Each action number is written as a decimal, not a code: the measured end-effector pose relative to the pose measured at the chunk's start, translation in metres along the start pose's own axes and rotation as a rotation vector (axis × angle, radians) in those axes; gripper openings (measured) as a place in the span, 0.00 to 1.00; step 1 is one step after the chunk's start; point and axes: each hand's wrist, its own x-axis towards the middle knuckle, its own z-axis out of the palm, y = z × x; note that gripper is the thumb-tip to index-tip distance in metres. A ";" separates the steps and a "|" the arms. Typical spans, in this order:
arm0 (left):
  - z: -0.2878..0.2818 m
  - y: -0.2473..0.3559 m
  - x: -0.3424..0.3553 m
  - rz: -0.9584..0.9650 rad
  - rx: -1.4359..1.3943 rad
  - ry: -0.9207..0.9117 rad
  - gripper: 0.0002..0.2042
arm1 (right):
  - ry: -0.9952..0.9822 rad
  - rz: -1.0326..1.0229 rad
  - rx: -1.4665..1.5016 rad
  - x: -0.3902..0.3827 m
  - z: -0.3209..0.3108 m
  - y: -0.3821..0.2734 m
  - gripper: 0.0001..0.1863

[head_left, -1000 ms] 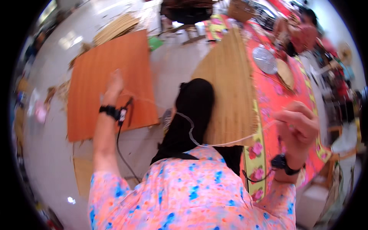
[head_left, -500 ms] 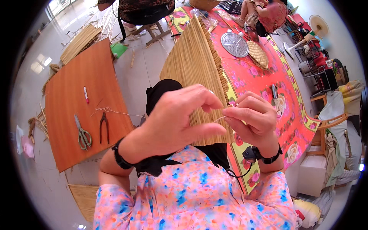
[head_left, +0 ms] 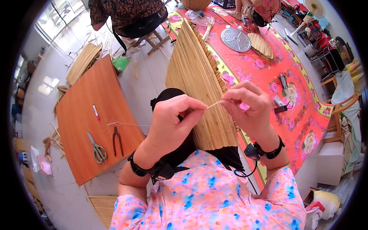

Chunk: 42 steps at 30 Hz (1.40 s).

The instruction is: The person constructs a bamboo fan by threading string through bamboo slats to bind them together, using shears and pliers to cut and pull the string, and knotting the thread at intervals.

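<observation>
My left hand [head_left: 172, 122] pinches a thin pale thread [head_left: 213, 104] between thumb and forefinger. Just to its right, my right hand [head_left: 249, 107] pinches the same thread, a short length held taut between them. Both hands are above a long panel of pale reed strips [head_left: 195, 73], bristly along its right edge, lying across my black-covered lap. To the left, an orange wooden board [head_left: 82, 107] carries scissors [head_left: 97, 151], dark pliers [head_left: 117, 142], a pink-capped marker [head_left: 96, 112] and loose thread.
A pink floral mat [head_left: 291, 149] spreads rightward, bearing a perforated metal disc [head_left: 235, 40] and small reed panel [head_left: 261, 45]. A co-worker [head_left: 126, 19] sits on a stool ahead; another [head_left: 260, 11] sits upper right. Wooden chair [head_left: 337, 115] at right; reed scraps litter the floor.
My left hand has come from the orange board to beside my right hand above the reed panel, and its fingers have closed on the thread. The tools on the board are now uncovered.
</observation>
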 end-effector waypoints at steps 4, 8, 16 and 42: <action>-0.003 -0.002 -0.002 -0.234 -0.392 0.097 0.04 | 0.252 0.026 -0.234 0.006 0.004 0.020 0.12; -0.001 0.000 0.003 -0.251 -0.511 0.168 0.05 | 0.156 0.172 0.021 0.007 0.001 0.016 0.24; 0.013 0.013 0.010 -0.117 -0.181 0.278 0.04 | -0.265 0.360 0.396 0.006 0.012 -0.008 0.29; 0.022 -0.001 0.010 -0.276 -0.513 0.068 0.11 | 0.007 0.132 0.138 0.000 0.012 -0.003 0.08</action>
